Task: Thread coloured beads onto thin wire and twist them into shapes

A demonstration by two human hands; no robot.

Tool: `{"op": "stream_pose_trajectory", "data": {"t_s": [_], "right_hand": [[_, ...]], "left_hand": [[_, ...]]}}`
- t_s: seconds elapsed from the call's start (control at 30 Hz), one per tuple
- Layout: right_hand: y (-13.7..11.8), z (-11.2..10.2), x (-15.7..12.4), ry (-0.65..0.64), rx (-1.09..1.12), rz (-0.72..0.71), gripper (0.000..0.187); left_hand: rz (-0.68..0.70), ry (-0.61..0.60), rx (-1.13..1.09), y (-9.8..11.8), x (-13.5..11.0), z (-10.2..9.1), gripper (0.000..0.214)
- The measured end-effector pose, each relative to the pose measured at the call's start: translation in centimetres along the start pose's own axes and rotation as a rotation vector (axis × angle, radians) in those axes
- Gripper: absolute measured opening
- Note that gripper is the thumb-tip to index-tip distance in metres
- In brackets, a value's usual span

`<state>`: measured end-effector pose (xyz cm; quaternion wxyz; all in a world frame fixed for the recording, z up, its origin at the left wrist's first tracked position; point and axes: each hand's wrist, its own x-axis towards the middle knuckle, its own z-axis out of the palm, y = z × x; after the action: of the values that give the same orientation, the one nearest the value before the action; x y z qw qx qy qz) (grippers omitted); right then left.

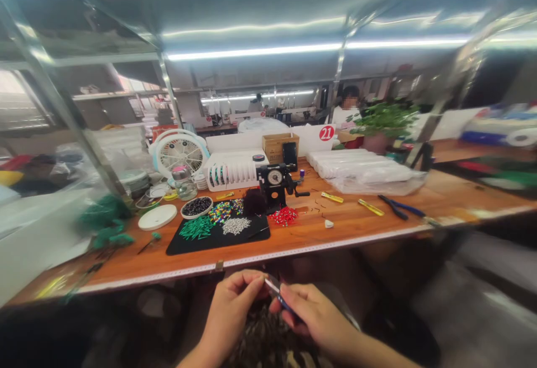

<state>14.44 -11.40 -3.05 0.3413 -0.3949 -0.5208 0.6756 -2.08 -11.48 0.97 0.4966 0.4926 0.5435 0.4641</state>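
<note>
Below the table's front edge, my two hands meet. My right hand (304,312) is closed around a small tool (285,302) with a dark blue handle and a pale metal end; its exact kind is unclear. That end points up and left, close to the fingertips of my left hand (235,301). The left thumb and forefinger are pinched together, and whatever lies between them is too small to make out. On the table ahead, a black mat (176,245) carries green tube-like pieces (197,227), silver beads (236,226) and mixed coloured beads (220,212).
Behind the mat stands a black hand-cranked machine (274,180) beside red beads (284,216). A white fan (181,155), a glass jar (184,183), yellow-handled tools (371,207), blue-handled pliers (396,207) and plastic-wrapped packs (364,169) surround it. A person (346,108) sits farther back.
</note>
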Motion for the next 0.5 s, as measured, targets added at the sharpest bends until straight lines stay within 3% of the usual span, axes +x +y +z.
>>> {"op": "stream_pose_trajectory", "data": {"t_s": [0.37,0.5], "right_hand": [[-0.04,0.32,0.09,-0.039,0.026,0.010,0.073],[0.12,0.30,0.55,-0.019,0.000,0.002,0.066]], "left_hand": [[0.050,-0.035,0.102,0.38,-0.32,-0.29,0.021],[0.086,-0.068,0.186,0.48,-0.35,-0.36,0.022]]}}
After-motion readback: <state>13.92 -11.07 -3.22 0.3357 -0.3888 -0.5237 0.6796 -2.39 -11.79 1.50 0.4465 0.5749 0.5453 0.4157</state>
